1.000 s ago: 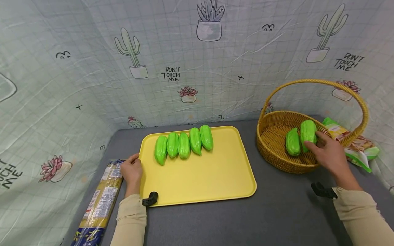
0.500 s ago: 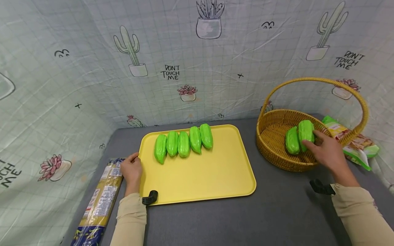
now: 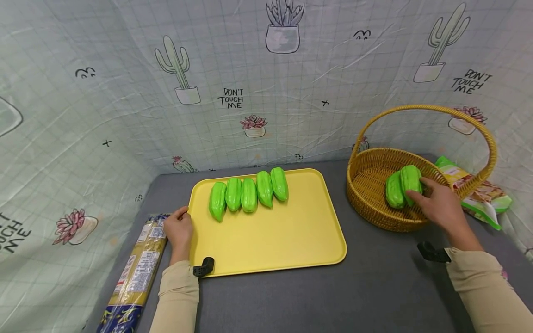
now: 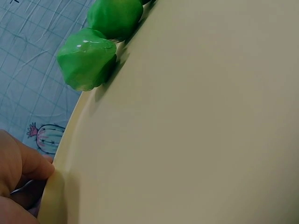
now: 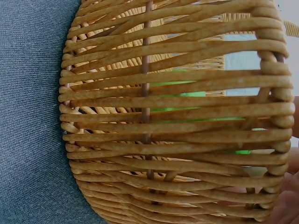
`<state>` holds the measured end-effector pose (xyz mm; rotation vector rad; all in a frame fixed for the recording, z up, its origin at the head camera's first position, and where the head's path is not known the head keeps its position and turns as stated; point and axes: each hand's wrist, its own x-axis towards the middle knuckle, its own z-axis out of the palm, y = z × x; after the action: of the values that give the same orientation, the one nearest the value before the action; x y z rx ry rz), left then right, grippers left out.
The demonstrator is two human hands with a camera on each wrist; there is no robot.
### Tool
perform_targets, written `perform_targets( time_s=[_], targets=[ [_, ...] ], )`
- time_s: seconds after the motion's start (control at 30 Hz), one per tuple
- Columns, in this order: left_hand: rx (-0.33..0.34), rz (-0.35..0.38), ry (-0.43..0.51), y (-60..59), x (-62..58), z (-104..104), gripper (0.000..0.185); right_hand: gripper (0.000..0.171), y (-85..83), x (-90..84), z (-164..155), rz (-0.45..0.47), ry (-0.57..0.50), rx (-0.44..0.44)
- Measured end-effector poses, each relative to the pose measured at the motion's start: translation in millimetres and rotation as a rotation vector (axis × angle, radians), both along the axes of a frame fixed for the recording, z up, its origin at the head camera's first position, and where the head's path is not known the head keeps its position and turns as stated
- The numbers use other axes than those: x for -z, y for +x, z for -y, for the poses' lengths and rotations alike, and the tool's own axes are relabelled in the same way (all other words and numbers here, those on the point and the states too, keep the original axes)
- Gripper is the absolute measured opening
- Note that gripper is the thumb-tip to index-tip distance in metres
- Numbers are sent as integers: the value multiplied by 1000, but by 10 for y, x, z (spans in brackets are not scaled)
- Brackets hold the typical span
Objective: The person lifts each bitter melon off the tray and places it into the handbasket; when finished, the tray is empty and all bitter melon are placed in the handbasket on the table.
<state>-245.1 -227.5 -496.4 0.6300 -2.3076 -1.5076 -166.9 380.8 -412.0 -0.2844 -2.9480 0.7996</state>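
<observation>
Inside the wicker basket (image 3: 389, 222), my right hand (image 3: 443, 203) grips a bright green ribbed bitter melon (image 3: 411, 181), thumb in front and fingers on its far side. A second bitter melon (image 3: 394, 190) lies against it on the left. In the right wrist view the woven basket wall (image 5: 187, 126) hides most of the green. My left hand (image 3: 179, 230) holds the left rim of the yellow tray (image 3: 266, 240); in the left wrist view its fingertips (image 4: 44, 168) meet that rim. Several bitter melons (image 3: 249, 195) stand in a row along the tray's back part.
Left of the tray lies a long clear pack of noodle-like sticks (image 3: 137, 273). A green and brown snack-like bag (image 3: 479, 194) sits behind the basket's right side. The basket handle (image 3: 420, 107) arches high. A printed cloth (image 3: 291, 92) hangs behind the grey table (image 3: 312, 300).
My right hand has shifted slightly left and down with the bitter melon, bringing it against the other one in the basket. My left hand and the tray look unmoved.
</observation>
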Motion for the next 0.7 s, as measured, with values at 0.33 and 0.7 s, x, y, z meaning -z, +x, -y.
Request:
perform_targets(
  time_s=[0.33,0.7],
  targets=[
    [1,2,-5,-1,-2,-4,37,81,13,-16,-51,15,-6,-4],
    [-3,-3,-8,-17,12,6,36,82,7,-81,-8,16,-16,20]
  ],
)
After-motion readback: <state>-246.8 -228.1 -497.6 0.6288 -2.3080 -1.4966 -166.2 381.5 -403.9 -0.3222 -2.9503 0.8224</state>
